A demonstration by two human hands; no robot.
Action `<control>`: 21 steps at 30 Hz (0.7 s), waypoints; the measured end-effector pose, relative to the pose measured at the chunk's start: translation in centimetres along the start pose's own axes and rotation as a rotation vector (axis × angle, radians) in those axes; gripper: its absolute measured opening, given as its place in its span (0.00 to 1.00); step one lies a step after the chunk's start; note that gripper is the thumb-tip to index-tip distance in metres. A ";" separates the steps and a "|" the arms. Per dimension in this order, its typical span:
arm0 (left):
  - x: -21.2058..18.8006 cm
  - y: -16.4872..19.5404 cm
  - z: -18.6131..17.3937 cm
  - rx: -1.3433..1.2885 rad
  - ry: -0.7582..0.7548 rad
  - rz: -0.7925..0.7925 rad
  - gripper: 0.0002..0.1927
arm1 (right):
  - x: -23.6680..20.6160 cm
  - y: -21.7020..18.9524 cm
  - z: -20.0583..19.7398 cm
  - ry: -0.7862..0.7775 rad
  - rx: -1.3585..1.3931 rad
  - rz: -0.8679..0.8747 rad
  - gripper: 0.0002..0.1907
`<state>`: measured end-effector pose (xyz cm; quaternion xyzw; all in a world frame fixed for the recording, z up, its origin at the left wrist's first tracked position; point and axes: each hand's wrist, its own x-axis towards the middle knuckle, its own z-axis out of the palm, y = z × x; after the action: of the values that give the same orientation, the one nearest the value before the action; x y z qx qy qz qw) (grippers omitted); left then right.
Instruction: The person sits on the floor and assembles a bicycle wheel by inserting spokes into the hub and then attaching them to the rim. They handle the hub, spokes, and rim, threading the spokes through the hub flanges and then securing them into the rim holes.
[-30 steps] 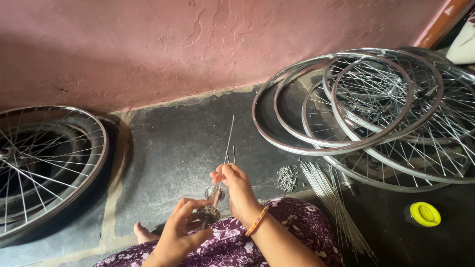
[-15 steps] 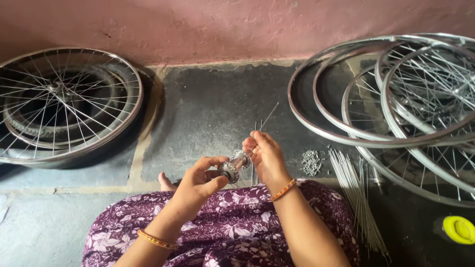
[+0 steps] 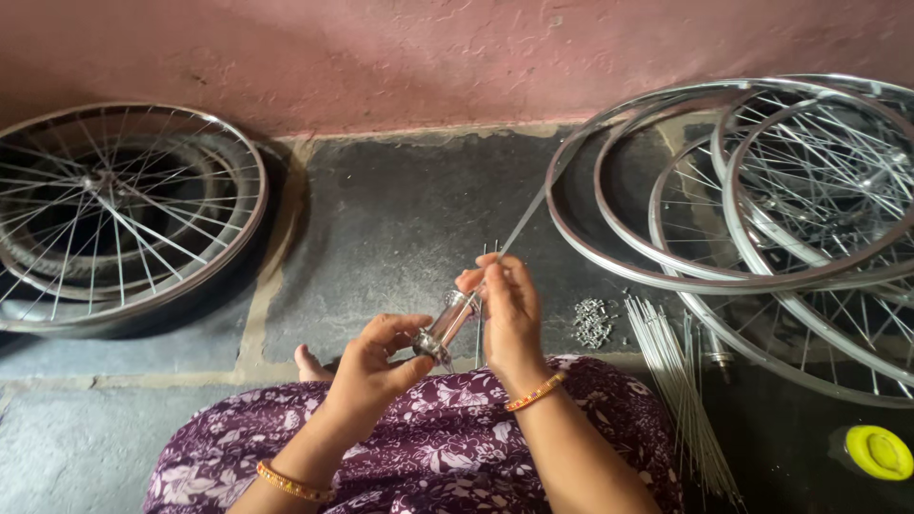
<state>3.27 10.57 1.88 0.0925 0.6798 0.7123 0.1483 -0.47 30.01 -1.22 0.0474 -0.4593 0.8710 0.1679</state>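
Steel hub [image 3: 447, 324] spans both hands' grip.

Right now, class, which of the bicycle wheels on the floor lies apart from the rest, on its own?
The wheel on the left, resting on a dark tyre by the pink wall; the other rims overlap in a pile on the right.

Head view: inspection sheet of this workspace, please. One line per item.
Surface: dark grey stone floor, pink plastered wall behind.
Job's things: shiny metal wheel hub held over the lap; thin steel spoke rising from it.
Clutter: bundle of loose steel spokes, small pile of metal nipples, round yellow cap.
Hands: left hand grips the hub's near end; right hand pinches at its far end.
Cables: nothing seen.
Surroundings: spoked wheel on a black tyre at left; stack of chrome spoked rims at right.
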 end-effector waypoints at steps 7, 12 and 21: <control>0.2 -0.3 0.5 0.027 0.075 -0.016 0.24 | -0.1 -1.0 0.1 0.036 -0.239 -0.106 0.08; 0.5 -1.4 -0.1 -0.091 0.155 -0.107 0.21 | -1.7 -3.0 0.5 -0.223 -0.510 -0.501 0.08; 0.0 -0.9 0.4 0.719 0.256 0.477 0.18 | -3.1 -3.8 2.3 -0.381 -0.548 -0.632 0.06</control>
<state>3.44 10.94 1.00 0.2034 0.8567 0.4505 -0.1472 3.58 29.33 2.31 0.2985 -0.6585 0.5989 0.3443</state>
